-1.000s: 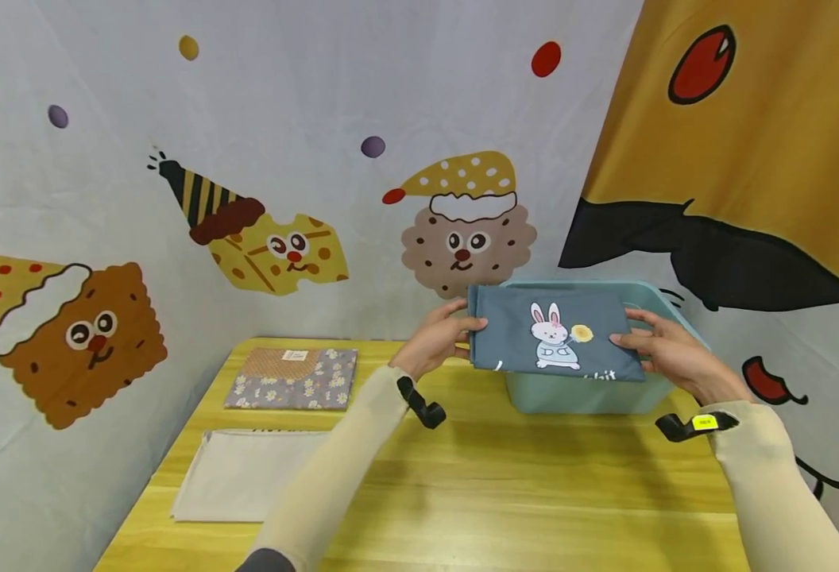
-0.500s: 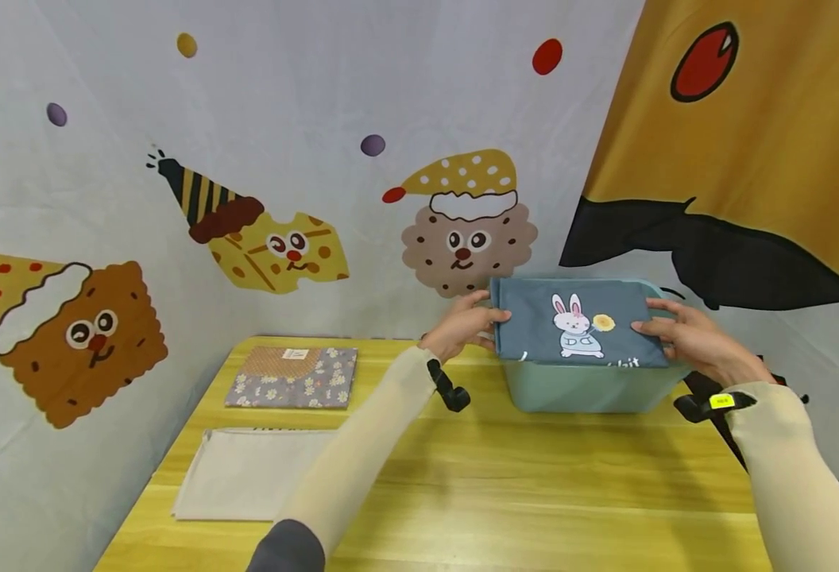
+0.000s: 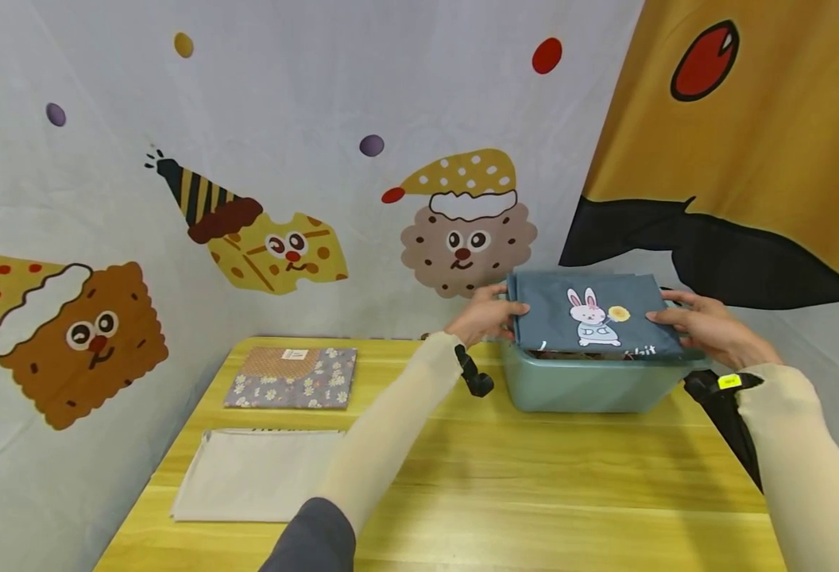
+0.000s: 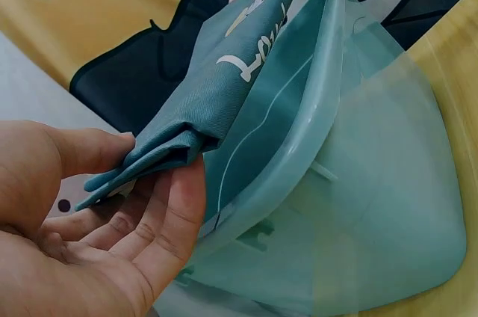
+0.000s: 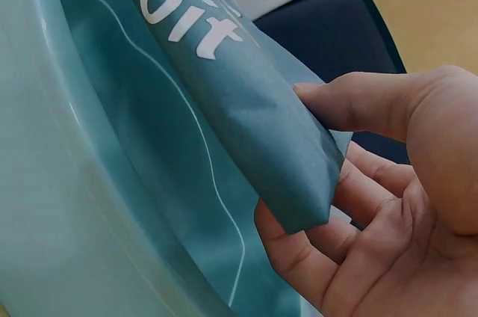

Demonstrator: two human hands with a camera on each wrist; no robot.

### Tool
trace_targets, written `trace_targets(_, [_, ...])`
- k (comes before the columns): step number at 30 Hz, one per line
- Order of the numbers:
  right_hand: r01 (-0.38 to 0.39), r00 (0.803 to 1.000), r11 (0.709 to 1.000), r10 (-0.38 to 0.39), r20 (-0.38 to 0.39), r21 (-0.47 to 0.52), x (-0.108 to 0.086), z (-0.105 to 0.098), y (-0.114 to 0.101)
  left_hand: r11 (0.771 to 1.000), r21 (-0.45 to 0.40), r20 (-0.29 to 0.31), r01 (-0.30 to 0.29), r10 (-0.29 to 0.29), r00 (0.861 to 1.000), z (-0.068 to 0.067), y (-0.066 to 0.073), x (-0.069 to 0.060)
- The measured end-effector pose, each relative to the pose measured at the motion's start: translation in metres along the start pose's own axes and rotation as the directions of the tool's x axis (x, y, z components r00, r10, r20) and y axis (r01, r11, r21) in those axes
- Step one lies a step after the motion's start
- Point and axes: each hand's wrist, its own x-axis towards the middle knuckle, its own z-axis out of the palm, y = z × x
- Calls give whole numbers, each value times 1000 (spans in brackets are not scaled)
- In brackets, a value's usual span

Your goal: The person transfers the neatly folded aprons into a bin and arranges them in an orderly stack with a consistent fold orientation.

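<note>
A folded blue-grey cloth with a white rabbit print spans the top of a pale teal plastic bin. My left hand pinches its left end between thumb and fingers. At the other end, my right hand grips it the same way. In the left wrist view, the folded layers of the cloth show above the bin's rim. The right wrist view has the thumb on top of the cloth and the fingers beneath. Most of the bin's inside is hidden under the cloth.
On the left of the yellow wood-grain table lie a folded grey daisy-print cloth with a brown section and a folded off-white cloth. A cartoon-printed curtain hangs close behind the table and bin.
Both hands have carried the rabbit-print cloth to the right and farther back, from in front of the bin to over its opening. The bin and the other cloths have stayed put.
</note>
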Motion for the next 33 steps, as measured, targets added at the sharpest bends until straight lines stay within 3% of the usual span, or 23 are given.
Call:
trace_targets(12, [-38,999,997,38,3,-61,5,-14,3,996,84,-70,-10,15,997,17,4,15])
trace_targets(17, [-41,999,996,39,-24,-79,7,-20,3,984,177,-111,-10,30,993,24,10,14])
trace_targets(19, [-34,998,993,28,-58,-114,8,-20,4,958,285,-132,-37,78,988,24,12,11])
trace_targets(24, [-17,991,971,-16,-136,-238,4,-19,7,829,543,-149,-133,252,956,11,11,6])
trace_targets(26, [-15,990,963,-24,-141,-269,1,-18,7,814,560,-141,-155,278,950,3,9,5])
trace_targets(29, [-12,990,951,-31,-135,-308,-3,-16,7,814,553,-115,-176,284,952,-7,7,3])
trace_targets(33, [-5,991,942,-40,-127,-335,-7,-9,0,793,572,-67,-210,300,951,-18,5,0])
